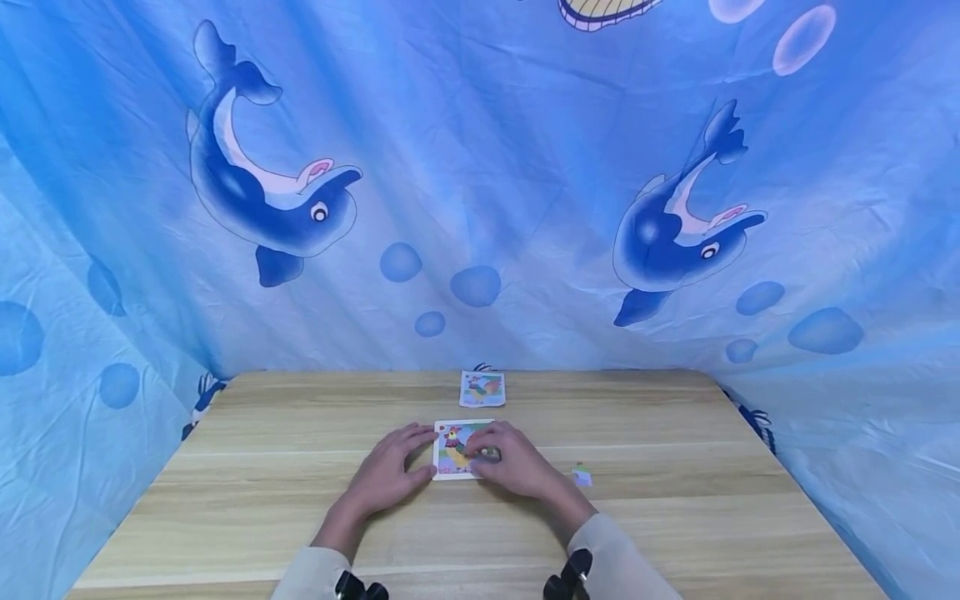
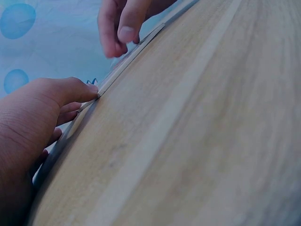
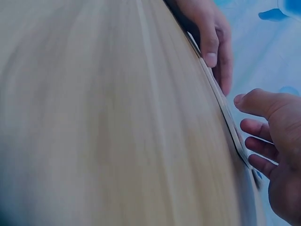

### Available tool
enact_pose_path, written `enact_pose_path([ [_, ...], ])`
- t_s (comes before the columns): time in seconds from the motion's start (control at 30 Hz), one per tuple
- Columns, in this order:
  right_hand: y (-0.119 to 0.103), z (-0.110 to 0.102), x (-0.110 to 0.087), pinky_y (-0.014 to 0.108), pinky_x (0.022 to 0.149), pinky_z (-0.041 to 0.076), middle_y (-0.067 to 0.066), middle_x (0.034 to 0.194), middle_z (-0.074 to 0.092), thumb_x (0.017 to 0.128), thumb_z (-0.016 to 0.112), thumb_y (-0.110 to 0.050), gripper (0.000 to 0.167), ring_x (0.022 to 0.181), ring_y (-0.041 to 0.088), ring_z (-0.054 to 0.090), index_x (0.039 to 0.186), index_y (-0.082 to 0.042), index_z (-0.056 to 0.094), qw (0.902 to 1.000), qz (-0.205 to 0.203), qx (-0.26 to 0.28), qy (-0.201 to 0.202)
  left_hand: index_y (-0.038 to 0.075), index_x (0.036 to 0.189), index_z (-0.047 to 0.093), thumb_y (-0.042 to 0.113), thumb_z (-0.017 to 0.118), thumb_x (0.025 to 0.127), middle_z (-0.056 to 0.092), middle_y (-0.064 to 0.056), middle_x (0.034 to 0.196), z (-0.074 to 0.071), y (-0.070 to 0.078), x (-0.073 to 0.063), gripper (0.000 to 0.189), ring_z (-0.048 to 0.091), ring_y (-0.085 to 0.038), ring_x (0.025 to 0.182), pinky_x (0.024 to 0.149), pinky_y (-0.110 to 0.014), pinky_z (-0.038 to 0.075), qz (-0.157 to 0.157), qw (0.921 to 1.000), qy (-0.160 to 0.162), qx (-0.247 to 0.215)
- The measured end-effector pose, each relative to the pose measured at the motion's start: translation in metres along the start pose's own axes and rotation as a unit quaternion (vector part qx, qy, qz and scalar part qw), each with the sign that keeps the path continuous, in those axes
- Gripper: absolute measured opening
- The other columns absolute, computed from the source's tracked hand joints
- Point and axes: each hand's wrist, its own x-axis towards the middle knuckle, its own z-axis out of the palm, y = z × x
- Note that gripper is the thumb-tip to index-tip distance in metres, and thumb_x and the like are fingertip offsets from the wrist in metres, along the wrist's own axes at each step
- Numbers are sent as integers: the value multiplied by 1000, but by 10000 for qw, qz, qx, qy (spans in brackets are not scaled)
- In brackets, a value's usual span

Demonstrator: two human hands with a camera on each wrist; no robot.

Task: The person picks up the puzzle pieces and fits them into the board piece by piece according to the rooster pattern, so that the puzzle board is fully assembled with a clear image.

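A small square picture puzzle [image 1: 442,476], showing a colourful bird in a white frame, lies flat on the table between the two hands. My left hand [image 1: 387,472] rests at its left edge, thumb at the near corner and fingertips by the far corner. In the left wrist view the left thumb [image 2: 77,89] touches the board's thin edge. Over the puzzle's right half, my right hand [image 1: 517,460] covers part of the picture with bent fingers. A gap shows between its thumb and fingers [image 3: 261,148] in the right wrist view, with no piece visible there.
Beyond the puzzle lies a picture card [image 1: 482,389] with a matching bird. A loose lavender and green puzzle piece [image 1: 582,477] sits to the right of my right hand. A blue curtain [image 1: 480,167] with dolphins hangs behind the wooden table [image 1: 675,517].
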Motion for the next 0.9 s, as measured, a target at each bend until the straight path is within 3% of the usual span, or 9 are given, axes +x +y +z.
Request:
enact_pose_path([
  [0.13, 4, -15, -11, 53, 109, 50, 3, 125, 69, 93, 75, -21, 25, 123, 26, 60, 118, -17, 77, 9997, 172, 171, 12, 18, 143, 62, 33, 71, 91, 55, -4, 155, 1, 0, 0, 55, 40, -36, 152, 125, -64, 29, -11, 10000, -14, -4],
  [0.33, 19, -37, -32, 49, 104, 53, -4, 116, 68, 90, 78, -19, 23, 115, 20, 62, 112, -16, 78, 9989, 347, -44, 311, 18, 144, 62, 34, 71, 91, 55, -4, 155, 1, 0, 0, 55, 40, -35, 152, 125, -63, 29, 2, 10000, -23, 18],
  [0.6, 43, -61, -63, 41, 100, 56, -5, 110, 71, 87, 82, -16, 19, 108, 19, 66, 106, -16, 79, 9962, 242, -319, 775, 17, 144, 61, 34, 71, 91, 54, -4, 156, 0, 2, 2, 56, 40, -35, 152, 125, -64, 28, 21, 10000, -24, 42],
  [0.77, 54, -72, -82, 38, 95, 59, -5, 108, 71, 85, 82, -12, 18, 104, 18, 67, 103, -16, 78, 9953, 196, -290, 907, 18, 145, 61, 35, 71, 92, 54, -4, 156, 1, 2, 2, 57, 40, -35, 152, 125, -64, 28, 16, 10000, -38, 15],
  [0.9, 63, -79, -96, 34, 97, 58, -6, 110, 71, 86, 83, -18, 17, 106, 17, 66, 103, -20, 78, 9950, 244, -314, 918, 16, 145, 61, 34, 72, 91, 55, -5, 155, 0, 2, 1, 58, 41, -35, 151, 125, -64, 28, 10, 10000, 13, 38],
])
